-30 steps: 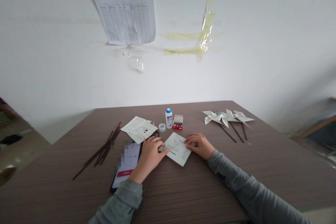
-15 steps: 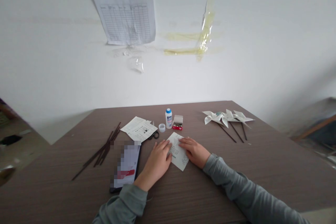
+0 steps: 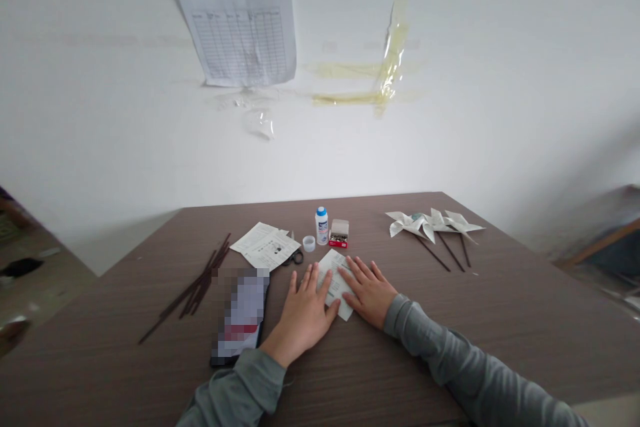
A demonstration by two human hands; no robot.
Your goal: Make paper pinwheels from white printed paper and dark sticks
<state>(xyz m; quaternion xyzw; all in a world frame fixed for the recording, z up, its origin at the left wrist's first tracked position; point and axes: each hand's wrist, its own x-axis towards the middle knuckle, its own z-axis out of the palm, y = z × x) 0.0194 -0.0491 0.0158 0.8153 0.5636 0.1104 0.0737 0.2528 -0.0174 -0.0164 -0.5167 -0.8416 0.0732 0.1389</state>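
The left hand [image 3: 305, 317] and right hand [image 3: 367, 293] lie open and flat, fingers spread — both pressing, not gripping, a small white printed paper sheet [image 3: 331, 277] on the brown wood-grain tabletop [image 3: 440, 347].

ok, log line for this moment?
left hand: flat, thumb on printed paper sheet | right hand: flat, fingers on it | nearby: scissors, blue-capped bottle, phone

Grey-green long sleeves [image 3: 450, 353], bare left hand [image 3: 305, 317], bare right hand [image 3: 367, 292]

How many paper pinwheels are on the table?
3, at the right of the table: left pinwheel, middle pinwheel, right pinwheel. Their blades overlap, so another could be hidden.
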